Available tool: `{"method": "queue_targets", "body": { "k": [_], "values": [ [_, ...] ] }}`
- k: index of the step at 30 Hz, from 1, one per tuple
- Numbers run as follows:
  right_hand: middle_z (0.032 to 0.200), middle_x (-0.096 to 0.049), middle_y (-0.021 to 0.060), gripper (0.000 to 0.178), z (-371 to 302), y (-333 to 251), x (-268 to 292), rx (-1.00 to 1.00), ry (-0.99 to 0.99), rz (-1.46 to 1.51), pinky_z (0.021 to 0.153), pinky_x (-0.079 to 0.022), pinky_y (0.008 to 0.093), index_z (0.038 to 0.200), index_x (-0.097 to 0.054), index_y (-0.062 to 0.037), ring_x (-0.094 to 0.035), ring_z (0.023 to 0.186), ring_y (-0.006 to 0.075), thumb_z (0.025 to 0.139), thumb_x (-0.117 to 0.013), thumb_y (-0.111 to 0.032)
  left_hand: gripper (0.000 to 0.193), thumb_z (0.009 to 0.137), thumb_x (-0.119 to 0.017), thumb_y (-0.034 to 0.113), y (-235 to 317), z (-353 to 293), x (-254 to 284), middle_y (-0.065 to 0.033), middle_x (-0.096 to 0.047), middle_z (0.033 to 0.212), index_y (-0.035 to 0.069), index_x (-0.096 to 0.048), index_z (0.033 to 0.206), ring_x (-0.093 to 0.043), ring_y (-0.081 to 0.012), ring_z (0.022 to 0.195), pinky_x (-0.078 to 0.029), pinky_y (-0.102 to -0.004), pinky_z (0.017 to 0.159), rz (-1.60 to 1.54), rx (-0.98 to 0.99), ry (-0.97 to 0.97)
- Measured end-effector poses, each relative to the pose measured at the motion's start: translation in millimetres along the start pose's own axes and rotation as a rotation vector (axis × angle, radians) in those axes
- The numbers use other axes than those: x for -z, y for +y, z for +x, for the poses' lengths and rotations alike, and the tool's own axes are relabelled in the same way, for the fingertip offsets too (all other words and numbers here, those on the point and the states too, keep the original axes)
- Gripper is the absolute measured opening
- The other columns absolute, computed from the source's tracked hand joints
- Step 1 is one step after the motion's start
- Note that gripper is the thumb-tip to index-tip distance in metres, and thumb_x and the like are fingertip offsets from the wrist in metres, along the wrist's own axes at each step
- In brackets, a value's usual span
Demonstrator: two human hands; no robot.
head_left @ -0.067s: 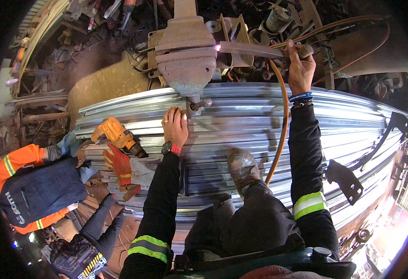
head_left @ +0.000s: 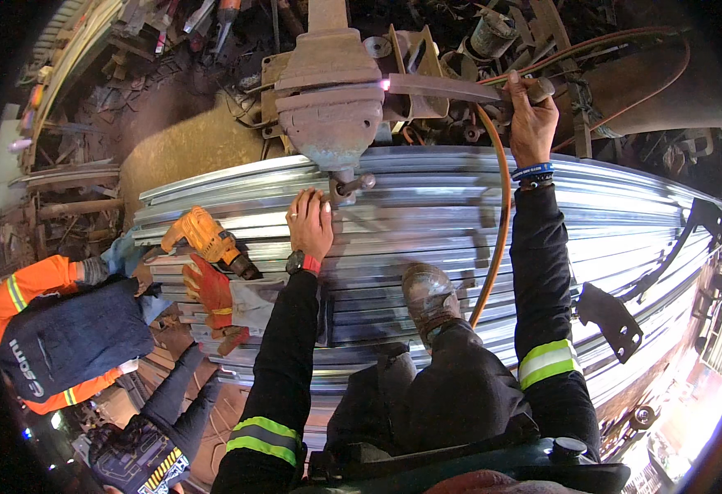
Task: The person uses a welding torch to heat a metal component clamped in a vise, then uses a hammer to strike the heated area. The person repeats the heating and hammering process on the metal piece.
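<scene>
My right hand (head_left: 534,123) is closed around the outer end of a long flat metal bar (head_left: 447,86). A rounded stub pokes out beside the fingers. The bar's other end meets the jaws of a large bench vise (head_left: 332,107), where a small spot glows pink. Whether the jaws clamp the bar is hard to see. My left hand (head_left: 310,224) lies with fingers stretched out on a stack of shiny metal profiles (head_left: 410,226), just left of the vise's screw handle (head_left: 353,187). It holds nothing that I can see.
On the profiles lie a yellow power drill (head_left: 209,239) and a red-and-grey work glove (head_left: 213,292). An orange hose (head_left: 497,206) runs across them near my boot (head_left: 431,300). A dark metal bracket (head_left: 608,319) sits right. Two people (head_left: 73,333) are at lower left.
</scene>
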State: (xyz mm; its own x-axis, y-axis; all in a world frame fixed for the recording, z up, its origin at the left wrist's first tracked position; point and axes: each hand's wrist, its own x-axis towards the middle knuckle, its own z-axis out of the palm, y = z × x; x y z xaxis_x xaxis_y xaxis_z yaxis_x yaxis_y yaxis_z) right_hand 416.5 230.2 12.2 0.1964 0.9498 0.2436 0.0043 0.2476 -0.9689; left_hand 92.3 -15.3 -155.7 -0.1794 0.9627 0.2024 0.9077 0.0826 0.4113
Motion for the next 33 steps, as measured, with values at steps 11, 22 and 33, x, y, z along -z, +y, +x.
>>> {"method": "queue_targets", "body": {
  "k": [11,22,33],
  "values": [
    [0.085,-0.067,0.0008,0.019,-2.5,-7.3,-5.1,0.003,-0.005,-0.045,0.075,-0.046,0.024,0.093,-0.067,-0.0028,-0.058,0.08,0.0084,0.092,-0.073,-0.02,0.037,0.098,-0.049,0.026,-1.6,-0.1,-1.2,-0.0122,-0.052,0.138,0.004,-0.058,0.126,-0.042,-0.034,0.132,-0.032,-0.0495,0.107,-0.001,-0.018,0.027],
    [0.085,-0.067,0.0005,0.02,-5.2,-12.6,-6.5,0.011,-0.007,-0.07,0.074,-0.046,0.0242,0.092,-0.067,-0.0033,-0.057,0.08,0.0081,0.092,-0.073,-0.022,0.038,0.098,-0.049,0.028,-0.9,-0.2,-0.3,-0.0107,-0.051,0.139,0.006,-0.057,0.128,-0.04,-0.0332,0.134,-0.031,-0.0504,0.107,0.013,0.02,-0.004],
    [0.086,-0.068,0.0026,0.021,-5.7,-14.8,-7.4,-0.062,0.018,-0.005,0.075,-0.047,0.0247,0.093,-0.067,-0.0026,-0.059,0.08,0.0099,0.091,-0.074,-0.023,0.038,0.099,-0.047,0.029,-1.5,0.0,-0.5,-0.0122,-0.052,0.138,0.004,-0.058,0.126,-0.04,-0.0342,0.133,-0.031,-0.0503,0.107,-0.007,0.006,0.006]
  ]
}}
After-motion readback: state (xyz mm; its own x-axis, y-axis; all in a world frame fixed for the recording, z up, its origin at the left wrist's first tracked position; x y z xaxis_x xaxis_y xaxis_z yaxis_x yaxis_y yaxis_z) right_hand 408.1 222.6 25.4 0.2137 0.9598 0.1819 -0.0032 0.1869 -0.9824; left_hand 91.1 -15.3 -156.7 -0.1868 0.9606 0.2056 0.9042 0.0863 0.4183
